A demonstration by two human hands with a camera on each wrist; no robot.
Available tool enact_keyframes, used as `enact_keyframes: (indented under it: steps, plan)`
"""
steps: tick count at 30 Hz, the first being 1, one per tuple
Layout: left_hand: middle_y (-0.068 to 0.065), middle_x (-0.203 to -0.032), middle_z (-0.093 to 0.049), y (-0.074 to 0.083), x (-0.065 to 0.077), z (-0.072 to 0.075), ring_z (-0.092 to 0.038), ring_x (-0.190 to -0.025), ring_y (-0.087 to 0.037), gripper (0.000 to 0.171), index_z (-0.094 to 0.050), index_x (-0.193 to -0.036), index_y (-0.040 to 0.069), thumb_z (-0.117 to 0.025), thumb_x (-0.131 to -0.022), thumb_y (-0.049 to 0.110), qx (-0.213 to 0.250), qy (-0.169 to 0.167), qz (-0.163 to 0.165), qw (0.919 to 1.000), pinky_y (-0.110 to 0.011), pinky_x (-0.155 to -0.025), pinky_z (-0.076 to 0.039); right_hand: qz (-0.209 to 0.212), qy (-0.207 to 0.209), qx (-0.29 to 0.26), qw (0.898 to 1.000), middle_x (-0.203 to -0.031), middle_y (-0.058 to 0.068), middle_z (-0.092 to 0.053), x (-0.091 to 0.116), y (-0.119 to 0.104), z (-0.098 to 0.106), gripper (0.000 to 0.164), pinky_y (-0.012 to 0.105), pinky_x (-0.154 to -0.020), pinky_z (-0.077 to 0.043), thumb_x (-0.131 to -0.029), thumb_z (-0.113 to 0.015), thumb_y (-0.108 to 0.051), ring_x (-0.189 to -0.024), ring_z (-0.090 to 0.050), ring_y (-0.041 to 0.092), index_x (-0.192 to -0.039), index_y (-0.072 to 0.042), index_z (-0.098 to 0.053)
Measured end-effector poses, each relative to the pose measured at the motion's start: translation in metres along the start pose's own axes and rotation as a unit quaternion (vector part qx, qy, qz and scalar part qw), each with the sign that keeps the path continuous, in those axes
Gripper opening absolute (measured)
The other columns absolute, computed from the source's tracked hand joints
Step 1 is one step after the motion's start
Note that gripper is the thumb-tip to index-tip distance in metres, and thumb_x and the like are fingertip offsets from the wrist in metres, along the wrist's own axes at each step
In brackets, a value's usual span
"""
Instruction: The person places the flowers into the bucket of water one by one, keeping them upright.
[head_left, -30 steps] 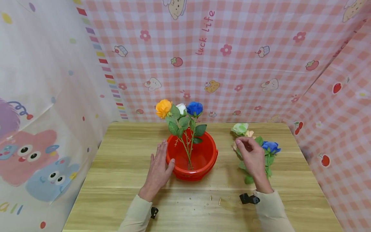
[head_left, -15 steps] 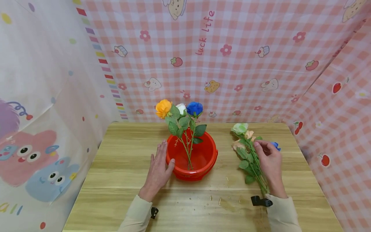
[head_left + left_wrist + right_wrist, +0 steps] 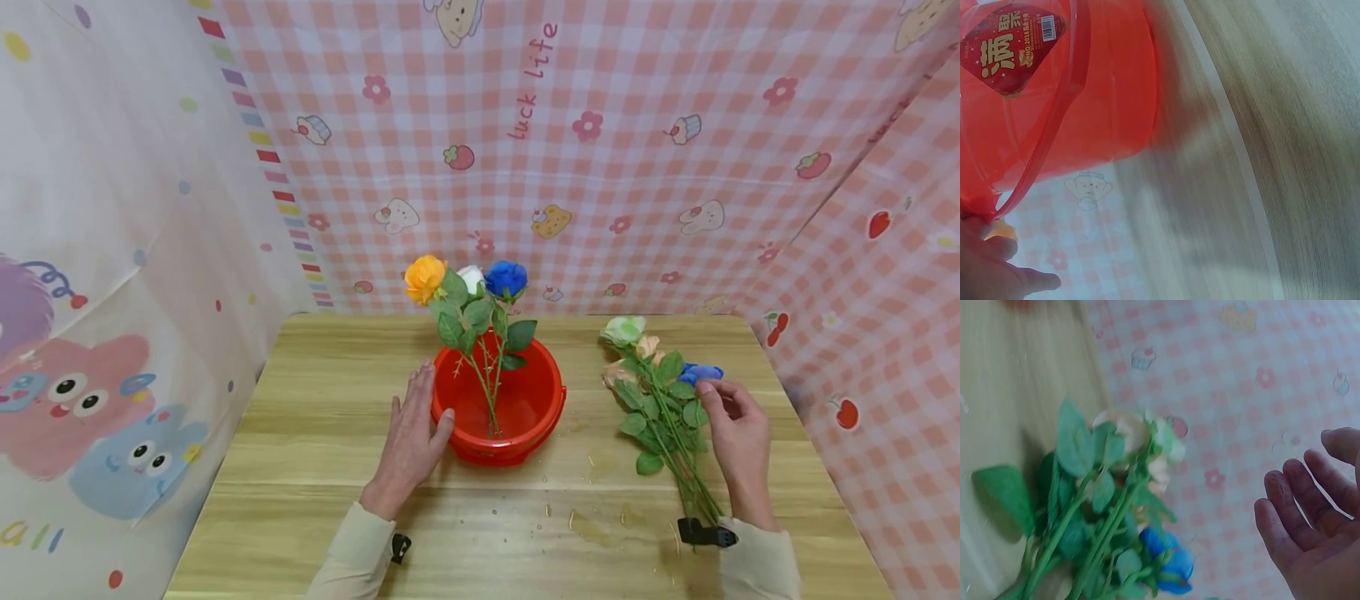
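A red plastic bucket (image 3: 498, 450) stands on the table. Out of it lean an orange rose (image 3: 425, 279), a white rose (image 3: 471, 280) and a blue rose (image 3: 507, 277) on long green stems. My left hand (image 3: 411, 437) rests against the bucket's left rim, fingers straight. On the right lies a bunch of roses: a pale green rose (image 3: 624, 331), peach roses (image 3: 619, 373) and a second blue rose (image 3: 1172, 562), stems towards me. Beside the bunch, my right hand (image 3: 738, 437) has loosely bent fingers with nothing between them; in the right wrist view it is apart from the flowers.
The wooden table (image 3: 322, 392) has water drops (image 3: 581, 521) in front of the bunch. Pink checked cloth (image 3: 585, 167) hangs behind and at right, a white printed cloth (image 3: 150, 275) at left. The bucket's handle (image 3: 1054, 125) hangs down its side.
My right hand has moved right and a little towards me, from above the bunch to its right side, uncovering leaves, stems and the blue rose. My left hand stays on the bucket.
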State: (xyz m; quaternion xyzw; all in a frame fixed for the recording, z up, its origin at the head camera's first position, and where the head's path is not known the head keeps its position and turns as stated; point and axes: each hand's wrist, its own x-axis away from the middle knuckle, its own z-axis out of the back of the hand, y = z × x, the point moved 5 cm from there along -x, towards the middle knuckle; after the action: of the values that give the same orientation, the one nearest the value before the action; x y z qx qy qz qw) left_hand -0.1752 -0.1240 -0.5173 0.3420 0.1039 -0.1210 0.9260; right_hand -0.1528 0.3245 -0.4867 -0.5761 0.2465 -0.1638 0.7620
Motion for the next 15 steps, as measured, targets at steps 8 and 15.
enact_keyframes:
  steps: [8,15]
  plan:
    - [-0.009,-0.172,-0.021,-0.001,-0.001,-0.001,-0.018,-0.157,-0.035,0.073,-0.02,-0.166,0.008,-0.047,-0.103,0.034,-0.003,-0.001,-0.003,1.0,-0.074,-0.116,-0.018,-0.054,0.007,-0.006,0.998,-0.084,-0.018,-0.072,0.0,0.028,0.016,0.025,0.009,-0.074,-0.053,-0.1,-0.069,-0.018,-0.079,-0.069,-0.004,-0.111,0.003,-0.072]
    - [-0.008,-0.172,-0.02,-0.001,0.0,0.0,-0.018,-0.158,-0.034,0.073,-0.021,-0.166,0.008,-0.047,-0.103,0.034,-0.001,-0.006,0.003,1.0,-0.073,-0.118,-0.017,-0.101,-0.024,-0.024,0.994,-0.089,-0.019,-0.073,0.003,0.051,0.024,0.035,0.011,-0.073,-0.055,-0.103,-0.065,-0.02,-0.08,-0.07,-0.005,-0.12,0.009,-0.066]
